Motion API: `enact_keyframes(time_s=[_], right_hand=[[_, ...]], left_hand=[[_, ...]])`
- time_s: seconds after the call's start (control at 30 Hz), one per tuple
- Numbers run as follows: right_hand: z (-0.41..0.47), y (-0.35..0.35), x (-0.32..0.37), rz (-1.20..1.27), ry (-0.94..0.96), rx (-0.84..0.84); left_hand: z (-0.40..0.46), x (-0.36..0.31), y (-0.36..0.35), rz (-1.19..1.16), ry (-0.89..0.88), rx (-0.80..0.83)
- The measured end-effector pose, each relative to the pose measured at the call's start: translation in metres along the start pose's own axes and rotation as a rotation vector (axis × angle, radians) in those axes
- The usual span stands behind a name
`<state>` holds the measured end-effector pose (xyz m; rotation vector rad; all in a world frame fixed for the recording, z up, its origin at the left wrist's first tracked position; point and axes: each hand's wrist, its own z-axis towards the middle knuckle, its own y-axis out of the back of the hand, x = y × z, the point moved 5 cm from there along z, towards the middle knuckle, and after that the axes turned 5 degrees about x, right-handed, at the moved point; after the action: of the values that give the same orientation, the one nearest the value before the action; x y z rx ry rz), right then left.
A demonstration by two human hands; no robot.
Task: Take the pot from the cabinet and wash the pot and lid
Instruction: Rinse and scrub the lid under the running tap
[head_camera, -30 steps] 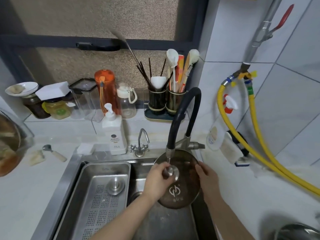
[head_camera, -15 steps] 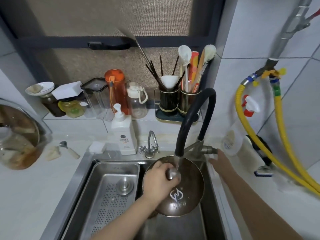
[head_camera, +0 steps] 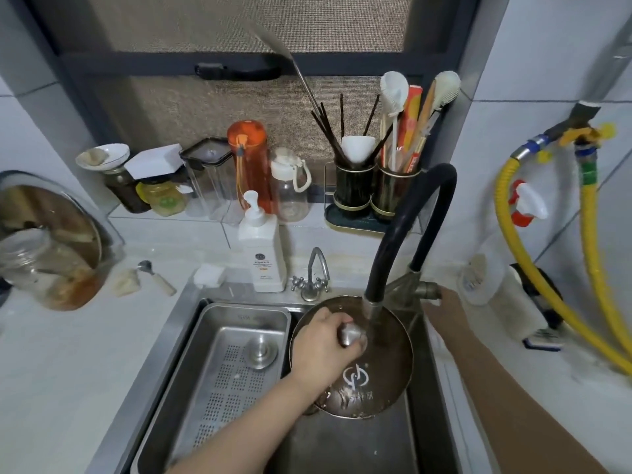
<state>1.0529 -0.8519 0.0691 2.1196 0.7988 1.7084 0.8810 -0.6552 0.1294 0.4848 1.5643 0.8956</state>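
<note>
Tilting over the sink basin (head_camera: pixel 349 446), the lid (head_camera: pixel 376 378) sits right under the black faucet spout (head_camera: pixel 371 309), its face toward the person. Its washing looks under way, with specks near the lower rim suggesting more rinsing is due. The pot itself is nowhere in sight, so that part seems left. The left hand (head_camera: pixel 319 343) curls its fingers around the lid's metal knob (head_camera: pixel 350 333), forearm reaching up from below. The right hand (head_camera: pixel 444 302) stretches to the tap handle (head_camera: pixel 427 290); whether its fingers grip or merely touch, I cannot tell.
</note>
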Motion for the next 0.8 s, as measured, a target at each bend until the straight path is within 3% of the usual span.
enact_keyframes(time_s=[0.13,0.3,0.57,0.8], right_hand=[[-0.035,-0.004,0.019,0.04,0.04,0.074],[-0.089,-0.034,0.018,0.17,-0.041,0.2],[-0.151,-0.042,0.022,0.405,-0.125,0.11],[-0.188,-0.045,0.056,0.399,-0.063,0.066]], left_hand=[[-0.001,0.002,-0.002,0.005,-0.007,0.025],[-0.008,0.01,-0.006,-0.005,-0.018,0.068],[-0.035,0.032,-0.009,-0.093,-0.036,0.193],[-0.056,0.054,-0.02,-0.221,0.026,0.267]])
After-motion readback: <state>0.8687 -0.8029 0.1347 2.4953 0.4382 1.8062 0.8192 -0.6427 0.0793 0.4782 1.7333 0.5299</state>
